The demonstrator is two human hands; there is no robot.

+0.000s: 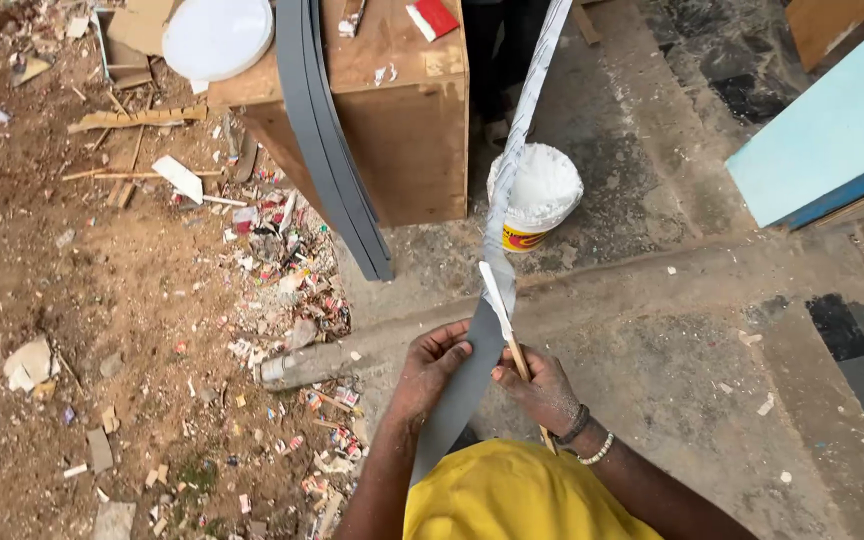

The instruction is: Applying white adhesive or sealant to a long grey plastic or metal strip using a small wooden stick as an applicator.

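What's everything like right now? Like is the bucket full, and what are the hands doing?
Bucket: open, nearly full of white paste.
Grey strip: held up, far part coated white, near part bare.
Stick: white paste on its tip, touching the strip.
Left hand: fingers pressed on the strip.
Right hand: closed round the stick.
Grey strips: bent, leaning on the wooden box.
White lid: off, lying on the box.
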